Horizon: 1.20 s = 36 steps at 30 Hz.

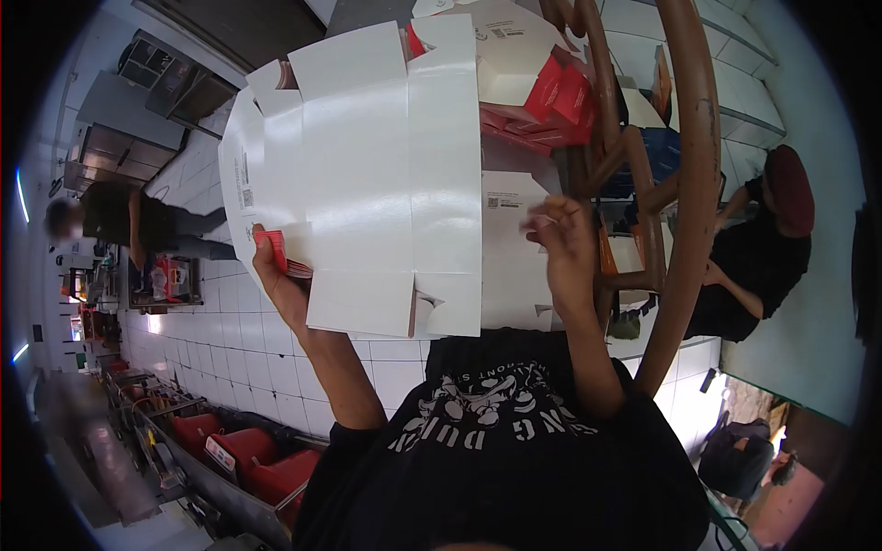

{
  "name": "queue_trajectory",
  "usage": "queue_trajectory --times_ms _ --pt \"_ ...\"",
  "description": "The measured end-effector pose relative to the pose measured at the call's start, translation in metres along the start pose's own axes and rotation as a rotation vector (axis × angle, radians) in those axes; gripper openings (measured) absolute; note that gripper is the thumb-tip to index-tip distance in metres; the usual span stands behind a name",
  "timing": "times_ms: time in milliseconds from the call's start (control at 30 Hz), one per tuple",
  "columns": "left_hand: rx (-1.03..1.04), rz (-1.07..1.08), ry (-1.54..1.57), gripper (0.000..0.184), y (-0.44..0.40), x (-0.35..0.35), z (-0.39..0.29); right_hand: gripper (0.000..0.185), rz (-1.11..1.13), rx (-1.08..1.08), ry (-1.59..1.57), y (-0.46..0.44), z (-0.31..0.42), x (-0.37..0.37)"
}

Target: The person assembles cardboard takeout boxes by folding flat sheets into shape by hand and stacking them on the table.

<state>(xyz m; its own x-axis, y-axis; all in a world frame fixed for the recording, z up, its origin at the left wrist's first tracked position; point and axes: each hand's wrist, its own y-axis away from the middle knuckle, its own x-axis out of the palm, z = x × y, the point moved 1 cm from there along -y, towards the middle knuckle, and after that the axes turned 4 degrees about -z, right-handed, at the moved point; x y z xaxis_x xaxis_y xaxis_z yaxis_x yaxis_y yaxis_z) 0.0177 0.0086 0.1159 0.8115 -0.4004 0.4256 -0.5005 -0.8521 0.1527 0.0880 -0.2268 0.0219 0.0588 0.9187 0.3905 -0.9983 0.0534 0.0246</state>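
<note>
My left hand [283, 286] is closed on the lower left edge of a stack of flat, unfolded white cartons [358, 174]. The stack's layered edges show, and red printing is visible beside my thumb. Creases, cut flaps and a small printed code mark the top sheet. My right hand [568, 241] is apart from the stack, to its right, over another white carton sheet [514, 248]. Its fingers are loosely bent, slightly blurred and apart, with nothing visible in them.
More white and red cartons [542, 83] lie beyond the stack. A brown tubular frame [694, 184] rises close on my right. One person [767, 248] is at the right, another [138, 216] stands at the left. Red bins [243, 450] sit in a metal rack lower left.
</note>
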Motion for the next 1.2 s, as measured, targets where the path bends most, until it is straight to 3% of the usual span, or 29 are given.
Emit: queue_trajectory --times_ms 67,133,233,367,433,533,767,833,867,967,1000,1067,1200 --pt "-0.005 -0.002 0.006 0.066 0.002 0.002 0.001 0.026 -0.136 -0.172 0.187 0.003 0.005 0.003" --pt "-0.014 0.005 0.001 0.066 0.006 0.005 0.001 0.039 0.007 -0.001 0.03 0.004 0.019 0.007" --pt "-0.02 0.063 -0.023 0.068 0.011 0.008 0.002 0.042 0.17 0.121 -0.185 0.003 0.038 0.017" --pt "-0.038 0.096 0.0 0.07 0.015 0.01 0.002 0.039 0.184 -0.056 -0.184 -0.004 0.04 0.035" --pt "-0.043 0.107 0.006 0.072 0.017 0.011 0.003 0.031 0.04 -0.087 -0.045 -0.008 0.035 0.036" --pt "-0.046 0.091 0.021 0.073 0.017 0.01 0.004 0.019 -0.014 -0.09 -0.093 -0.016 0.031 0.039" --pt "0.004 0.0 0.044 0.064 0.01 0.005 0.004 0.023 -0.206 -0.079 -0.198 -0.051 0.002 -0.012" --pt "0.042 -0.014 0.021 0.062 0.007 0.002 0.002 0.023 -0.285 0.01 -0.015 -0.048 0.007 -0.024" --pt "0.042 -0.018 0.024 0.062 0.007 0.003 0.001 0.024 -0.24 -0.098 0.164 -0.043 0.01 -0.019" --pt "0.006 0.0 0.018 0.059 0.01 0.007 0.001 0.032 -0.083 -0.286 0.133 -0.021 0.028 0.005" --pt "-0.02 0.05 0.049 0.058 0.011 0.008 0.001 0.032 -0.1 -0.29 0.137 -0.018 0.034 0.008" --pt "-0.052 0.114 0.076 0.056 0.012 0.009 0.002 0.041 0.155 -0.223 0.092 -0.016 0.042 0.015" --pt "-0.103 0.169 0.055 0.061 0.01 0.004 0.006 0.038 0.055 -0.047 -0.172 -0.036 0.056 0.033"
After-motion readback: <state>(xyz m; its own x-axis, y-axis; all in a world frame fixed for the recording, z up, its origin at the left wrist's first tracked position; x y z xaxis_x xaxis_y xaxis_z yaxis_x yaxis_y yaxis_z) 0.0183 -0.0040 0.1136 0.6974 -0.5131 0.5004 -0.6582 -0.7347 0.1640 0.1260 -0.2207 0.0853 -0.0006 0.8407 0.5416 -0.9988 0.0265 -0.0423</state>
